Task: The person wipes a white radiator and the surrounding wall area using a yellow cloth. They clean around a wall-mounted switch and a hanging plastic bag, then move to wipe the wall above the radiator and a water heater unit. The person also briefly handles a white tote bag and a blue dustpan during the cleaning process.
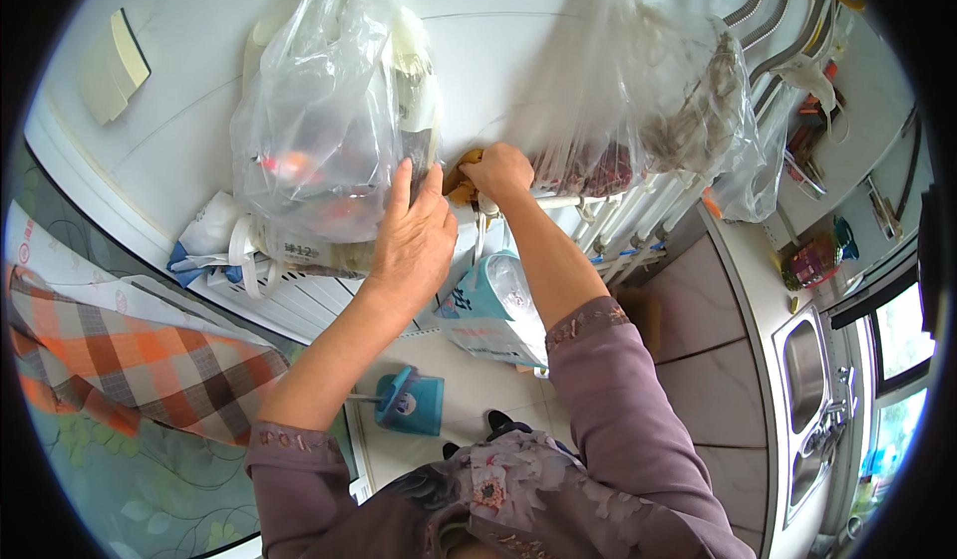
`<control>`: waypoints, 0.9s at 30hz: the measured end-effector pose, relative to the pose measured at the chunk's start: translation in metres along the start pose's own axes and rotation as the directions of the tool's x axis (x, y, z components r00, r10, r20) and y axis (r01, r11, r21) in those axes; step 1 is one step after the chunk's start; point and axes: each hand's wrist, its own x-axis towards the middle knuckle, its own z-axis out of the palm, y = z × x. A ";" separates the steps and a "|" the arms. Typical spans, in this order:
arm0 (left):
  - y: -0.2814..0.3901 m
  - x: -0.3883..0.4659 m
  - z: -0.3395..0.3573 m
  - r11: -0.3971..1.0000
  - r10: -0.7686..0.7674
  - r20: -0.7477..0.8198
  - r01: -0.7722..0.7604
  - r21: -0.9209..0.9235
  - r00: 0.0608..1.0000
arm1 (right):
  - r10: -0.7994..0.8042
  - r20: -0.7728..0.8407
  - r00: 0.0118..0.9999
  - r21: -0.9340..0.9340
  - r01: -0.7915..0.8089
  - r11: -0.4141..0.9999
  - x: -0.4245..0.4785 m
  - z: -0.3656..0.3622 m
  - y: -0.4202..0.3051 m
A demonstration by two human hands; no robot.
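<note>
My right hand (505,173) is closed at the wall on a crumpled yellow-brown item (465,178), possibly a cloth; my fingertips are hidden. To its left, my left hand (419,241) has two fingers extended and apart against the right side of a hanging clear plastic bag (318,133). Pale and orange-red contents show through that bag, though blur hides what they are. Right of my right hand hangs another clear plastic bag (628,88), with dark red pieces (598,170) low in it and greyish-brown dried-looking matter (691,110) higher up.
White pipes (643,215) run along the wall. A turquoise and white bag (486,312) hangs below my hands. On the floor stands a blue dustpan (415,403). A checked cloth (134,350) lies at left; a counter with a steel sink (805,368) is at right.
</note>
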 end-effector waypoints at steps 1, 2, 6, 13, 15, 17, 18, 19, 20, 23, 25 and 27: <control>0.000 0.000 0.001 1.000 -0.001 -0.010 0.001 0.003 1.000 | 0.033 0.008 0.999 0.015 -0.033 0.999 0.004 0.002 0.001; 0.003 0.000 0.002 1.000 -0.006 -0.017 0.005 -0.022 1.000 | 0.065 0.017 0.998 0.031 -0.065 0.997 0.006 0.003 0.003; 0.002 -0.001 0.002 0.999 -0.020 -0.011 0.020 -0.045 1.000 | 0.181 -0.052 0.982 0.329 -0.154 0.932 0.001 0.011 0.014; 0.001 0.000 -0.004 0.996 -0.025 0.043 0.028 -0.080 0.999 | 0.322 -0.249 0.914 0.529 -0.150 0.835 0.004 0.030 0.021; -0.001 -0.002 -0.008 0.997 -0.014 0.056 0.018 -0.075 0.998 | 0.300 -0.391 0.870 0.507 -0.068 0.859 0.003 0.032 0.018; -0.002 -0.004 -0.009 0.997 -0.001 0.050 0.005 -0.079 0.999 | 0.282 -0.532 0.799 0.483 0.012 0.876 0.004 0.026 0.019; -0.003 -0.006 -0.008 0.996 0.004 0.038 0.000 -0.087 0.999 | 0.269 -0.595 0.757 0.464 0.050 0.884 0.004 0.021 0.019; -0.003 -0.008 -0.007 0.996 0.008 0.027 -0.006 -0.094 1.000 | 0.253 -0.610 0.751 0.464 0.079 0.883 0.004 0.015 0.017; -0.005 -0.009 -0.006 0.995 0.005 0.031 -0.002 -0.097 1.000 | 0.237 -0.623 0.745 0.463 0.107 0.880 0.006 0.008 0.015; -0.004 -0.005 -0.004 0.992 0.007 0.015 -0.005 -0.125 1.000 | 0.165 -0.679 0.715 0.366 0.135 0.921 0.002 0.019 0.022; -0.003 -0.003 -0.002 0.990 0.004 -0.003 -0.005 -0.143 1.000 | 0.168 -0.629 0.759 0.338 0.073 0.938 -0.001 0.033 0.027; -0.004 0.000 -0.002 0.989 0.014 -0.003 -0.014 -0.149 1.000 | 0.178 -0.483 0.857 0.369 0.015 0.929 0.004 0.027 0.036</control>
